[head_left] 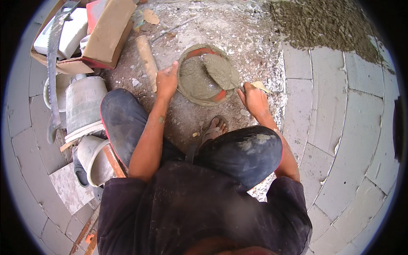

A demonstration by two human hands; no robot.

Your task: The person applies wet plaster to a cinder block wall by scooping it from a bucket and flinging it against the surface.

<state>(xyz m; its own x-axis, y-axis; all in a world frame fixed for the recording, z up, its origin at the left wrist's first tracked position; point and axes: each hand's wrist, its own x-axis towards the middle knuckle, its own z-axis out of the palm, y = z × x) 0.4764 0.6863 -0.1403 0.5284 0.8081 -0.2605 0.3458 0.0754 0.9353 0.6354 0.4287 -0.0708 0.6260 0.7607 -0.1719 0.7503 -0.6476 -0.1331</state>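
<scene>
A round orange bucket point(196, 52), crusted with grey mortar, stands on the ground in front of me. Wet mortar point(192, 78) lies inside it. At its left rim is my left hand point(167, 80), closed on the edge, with some fingers hidden. My right hand point(255, 100), to the right of the bucket, is wrapped around the handle of a trowel. The mortar-coated trowel blade point(221, 71) reaches over the bucket's right side. Just left of my left hand lies a pale wooden cylinder point(147, 59).
A cardboard box point(108, 36) with a white container stands at upper left, a handsaw point(55, 63) across it. Below are a pale bucket point(86, 102) and a tipped-over one point(91, 157). Grey blocks point(327, 106) form the right side; spread mortar point(327, 25) covers their far end.
</scene>
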